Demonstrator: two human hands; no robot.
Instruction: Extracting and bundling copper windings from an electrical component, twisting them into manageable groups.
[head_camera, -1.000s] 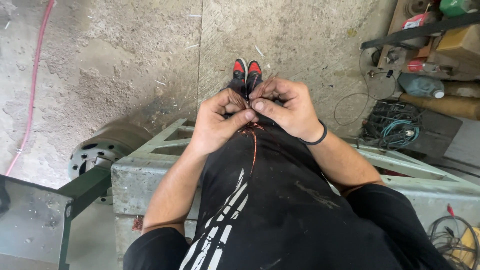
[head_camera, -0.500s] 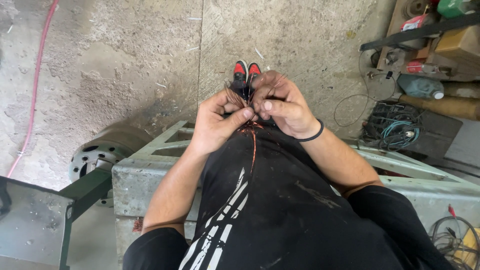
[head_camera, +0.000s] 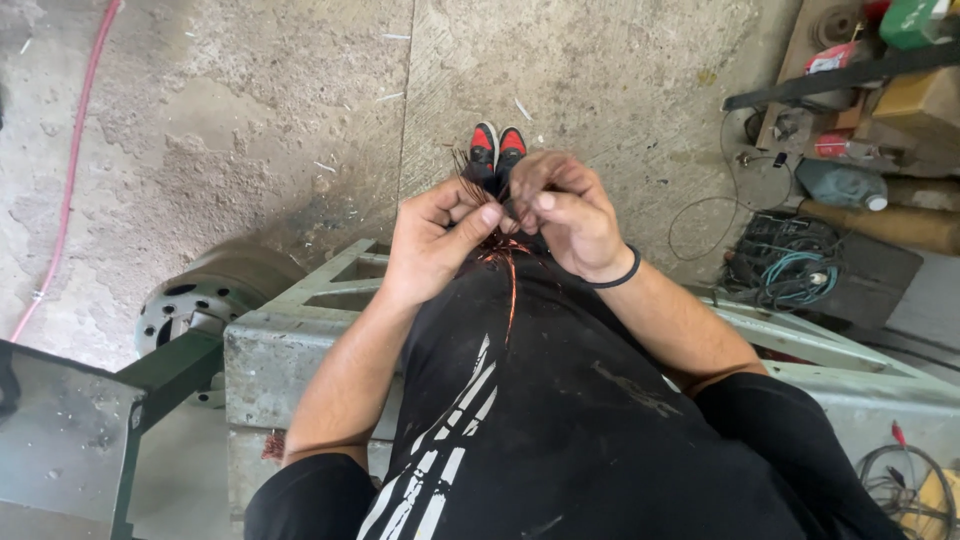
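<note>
L hand (head_camera: 432, 240) + R hand (head_camera: 565, 215) both pinching copper wire strands (head_camera: 508, 268); thin strands may snap/prick fingers if overtwisted.

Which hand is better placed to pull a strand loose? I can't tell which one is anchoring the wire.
Likely the right hand: its fingertips sit on the strand ends, while the left hand pinches the copper wire steady.

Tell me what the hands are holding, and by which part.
Both the left hand and right hand pinch thin copper wire strands at their upper ends; the rest hangs down.
</note>
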